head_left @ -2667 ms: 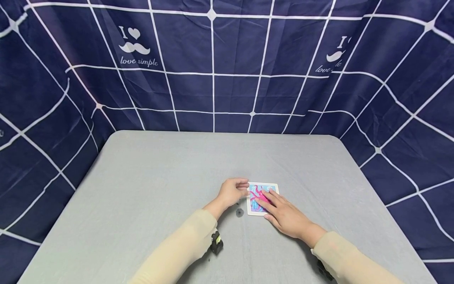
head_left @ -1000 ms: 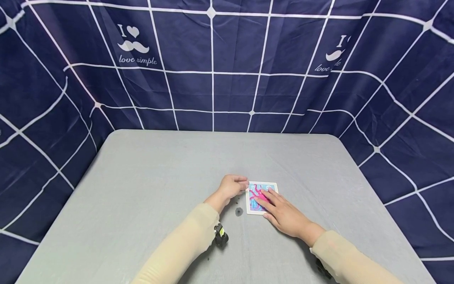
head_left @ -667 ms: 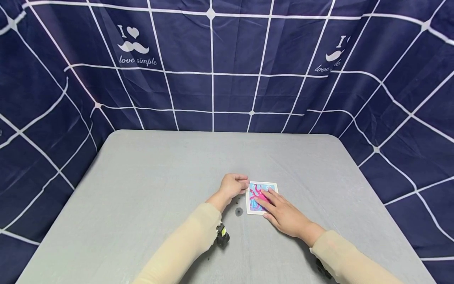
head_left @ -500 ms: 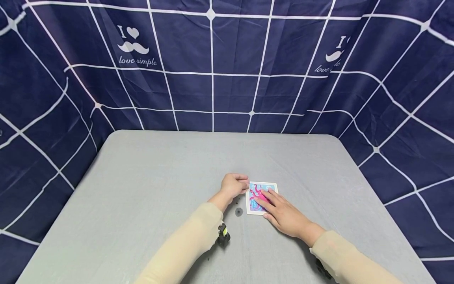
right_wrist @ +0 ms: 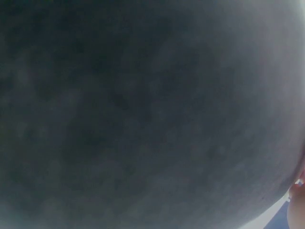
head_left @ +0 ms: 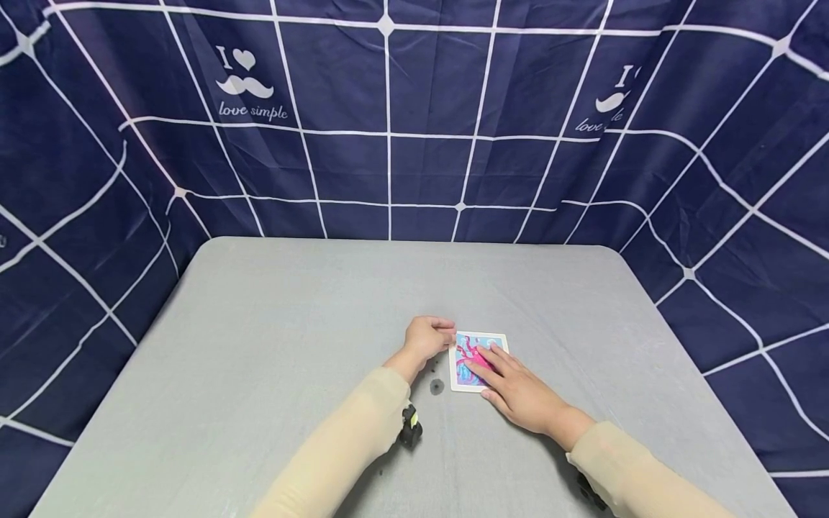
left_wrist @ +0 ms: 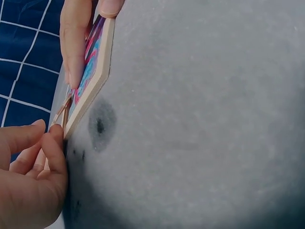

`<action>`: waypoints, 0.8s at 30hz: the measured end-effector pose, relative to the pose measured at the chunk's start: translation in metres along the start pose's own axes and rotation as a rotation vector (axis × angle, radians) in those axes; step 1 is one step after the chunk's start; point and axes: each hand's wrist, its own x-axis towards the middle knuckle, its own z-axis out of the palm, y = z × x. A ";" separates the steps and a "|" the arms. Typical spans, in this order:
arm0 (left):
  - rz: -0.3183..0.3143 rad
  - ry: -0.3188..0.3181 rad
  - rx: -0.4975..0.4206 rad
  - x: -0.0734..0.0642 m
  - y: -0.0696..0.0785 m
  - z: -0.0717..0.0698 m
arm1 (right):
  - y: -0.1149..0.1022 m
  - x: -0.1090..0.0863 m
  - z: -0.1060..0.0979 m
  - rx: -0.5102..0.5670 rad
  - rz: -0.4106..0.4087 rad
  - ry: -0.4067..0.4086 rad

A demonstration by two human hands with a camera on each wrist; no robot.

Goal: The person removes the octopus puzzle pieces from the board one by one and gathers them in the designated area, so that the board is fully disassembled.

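A small square picture puzzle (head_left: 463,370) with a pale wooden rim and a pink octopus on blue lies flat on the grey table. Across its right part rests my right hand (head_left: 521,394), fingers spread and fairly straight, covering much of the picture. My left hand (head_left: 427,338) is at the puzzle's far left corner. In the left wrist view, the thumb and a finger of that left hand (left_wrist: 33,176) pinch a thin tan-edged puzzle piece (left_wrist: 60,113), tilted up from the corner. The right wrist view is mostly dark, with a bit of fingertip (right_wrist: 298,205) at its edge.
The grey tabletop (head_left: 311,302) spreads around the hands, with a dark round spot (head_left: 437,387) left of the puzzle. A navy curtain (head_left: 421,173) with white grid lines hangs behind and at both sides. A small black device (head_left: 411,426) sits at the left wrist.
My left hand has shifted slightly away along the puzzle's left edge, and its forearm has swung a little to the right. The right hand and the puzzle stay almost in place.
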 end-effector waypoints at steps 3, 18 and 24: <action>0.002 0.003 0.029 0.000 0.001 0.000 | 0.000 0.000 0.000 0.001 0.003 0.000; 0.070 0.026 0.216 0.000 0.000 0.001 | 0.000 -0.001 0.003 0.011 0.001 0.015; 0.080 0.031 0.289 -0.002 0.003 0.001 | -0.001 -0.001 0.002 0.012 0.001 0.012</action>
